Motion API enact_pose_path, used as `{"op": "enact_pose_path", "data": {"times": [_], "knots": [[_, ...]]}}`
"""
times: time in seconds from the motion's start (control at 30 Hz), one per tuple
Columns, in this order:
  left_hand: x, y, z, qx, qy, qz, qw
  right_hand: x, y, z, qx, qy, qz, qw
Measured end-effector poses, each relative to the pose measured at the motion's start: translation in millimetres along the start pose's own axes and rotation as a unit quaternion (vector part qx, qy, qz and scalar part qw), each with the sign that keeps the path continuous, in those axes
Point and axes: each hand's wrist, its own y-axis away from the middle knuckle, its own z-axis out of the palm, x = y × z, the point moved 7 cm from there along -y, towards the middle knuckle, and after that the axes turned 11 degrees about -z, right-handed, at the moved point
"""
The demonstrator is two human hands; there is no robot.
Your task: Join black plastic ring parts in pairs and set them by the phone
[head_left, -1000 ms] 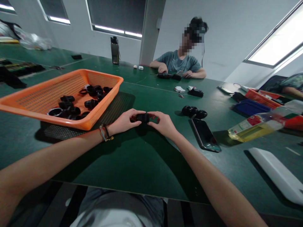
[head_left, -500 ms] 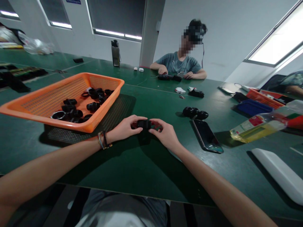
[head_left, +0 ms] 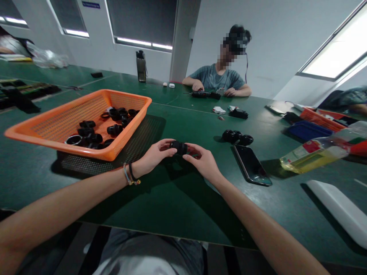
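Between my hands, just over the green table point(head_left: 160, 206), is a black ribbed cylindrical fitting point(head_left: 179, 147). My left hand point(head_left: 156, 156) grips its left end between thumb and fingers. On its right end, my right hand point(head_left: 203, 159) closes with thumb and fingertips. Whether the fitting is one piece or two joined parts I cannot tell. Left of my hands stands an orange perforated basket point(head_left: 126, 135) with several black fittings point(head_left: 115, 130) inside. A small group of similar black fittings point(head_left: 236, 136) lies on the table to the right.
A phone point(head_left: 252, 165) lies right of my hands, near a tipped bottle of yellow liquid point(head_left: 312, 154) and a white block point(head_left: 338, 210). Across the table a person point(head_left: 219, 78) handles a dark power tool point(head_left: 200, 93). A dark bottle point(head_left: 141, 67) stands at the back.
Both hands and the fitting have shifted slightly right. My left fingers sit further left on the fitting, so more of it shows.
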Motion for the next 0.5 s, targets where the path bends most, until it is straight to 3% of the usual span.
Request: {"op": "enact_pose_path", "data": {"times": [0.17,0.5], "knots": [[-8.5,2.0,8.0,-0.025,0.143,-0.064,0.987,-1.3,0.7,-6.4,0.018,0.016,-0.025,0.999],[-9.6,1.0,12.2,-0.032,0.177,-0.085,0.980,-4.2,2.2,-11.0,0.033,0.025,-0.066,0.997]]}}
